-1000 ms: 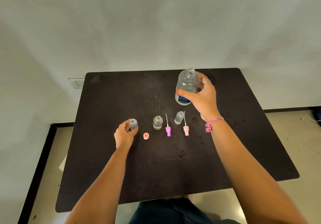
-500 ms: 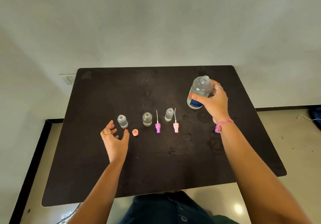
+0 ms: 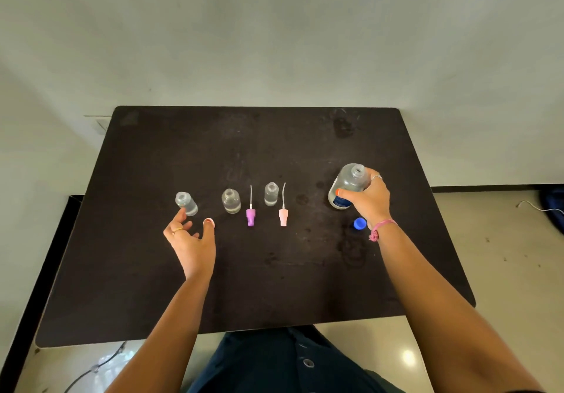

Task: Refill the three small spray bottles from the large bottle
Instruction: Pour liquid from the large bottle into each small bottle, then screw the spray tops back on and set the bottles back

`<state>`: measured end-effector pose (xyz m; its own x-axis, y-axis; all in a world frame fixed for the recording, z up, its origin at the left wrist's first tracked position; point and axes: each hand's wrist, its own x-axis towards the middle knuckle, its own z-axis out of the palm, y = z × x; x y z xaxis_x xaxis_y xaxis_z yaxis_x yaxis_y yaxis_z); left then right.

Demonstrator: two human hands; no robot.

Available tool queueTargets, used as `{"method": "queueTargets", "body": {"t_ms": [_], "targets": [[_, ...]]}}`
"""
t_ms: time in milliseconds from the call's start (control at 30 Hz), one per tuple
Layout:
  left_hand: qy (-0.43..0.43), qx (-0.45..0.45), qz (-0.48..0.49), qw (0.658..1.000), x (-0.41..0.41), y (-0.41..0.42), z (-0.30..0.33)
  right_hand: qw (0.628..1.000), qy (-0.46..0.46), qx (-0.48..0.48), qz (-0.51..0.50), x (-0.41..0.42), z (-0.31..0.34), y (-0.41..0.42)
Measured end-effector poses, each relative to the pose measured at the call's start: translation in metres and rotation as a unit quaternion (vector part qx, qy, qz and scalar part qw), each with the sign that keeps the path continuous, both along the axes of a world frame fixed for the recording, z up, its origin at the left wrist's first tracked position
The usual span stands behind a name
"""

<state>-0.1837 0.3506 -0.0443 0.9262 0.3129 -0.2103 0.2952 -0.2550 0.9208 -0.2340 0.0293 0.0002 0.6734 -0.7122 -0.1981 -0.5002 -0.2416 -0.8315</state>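
Note:
Three small clear bottles stand uncapped in a row on the dark table [image 3: 274,286]: left bottle [image 3: 186,204], middle bottle [image 3: 231,200], right bottle [image 3: 271,194]. A purple spray head [image 3: 250,213] and a pink spray head [image 3: 283,213] lie beside them. An orange cap [image 3: 209,222] lies at my left thumb tip. My left hand [image 3: 189,241] hovers open just before the left bottle, holding nothing. My right hand [image 3: 367,200] grips the large clear bottle [image 3: 346,186], uncapped and upright at the table's right. Its blue cap [image 3: 359,223] lies near my wrist.
The table stands against a white wall. Its front edge is close to my body. Tiled floor shows on both sides, with a cable [image 3: 537,206] at the far right.
My left hand let go of the left small bottle and drew back open. My right hand carried the large bottle rightward and lower, to the table's right side.

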Motion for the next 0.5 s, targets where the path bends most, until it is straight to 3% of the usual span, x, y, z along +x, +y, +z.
{"method": "queueTargets", "body": {"t_ms": [500], "targets": [[0.014, 0.021, 0.035, 0.999, -0.001, 0.009, -0.007, 0.998, 0.036, 0.010, 0.053, -0.007, -0.018, -0.011]]}}
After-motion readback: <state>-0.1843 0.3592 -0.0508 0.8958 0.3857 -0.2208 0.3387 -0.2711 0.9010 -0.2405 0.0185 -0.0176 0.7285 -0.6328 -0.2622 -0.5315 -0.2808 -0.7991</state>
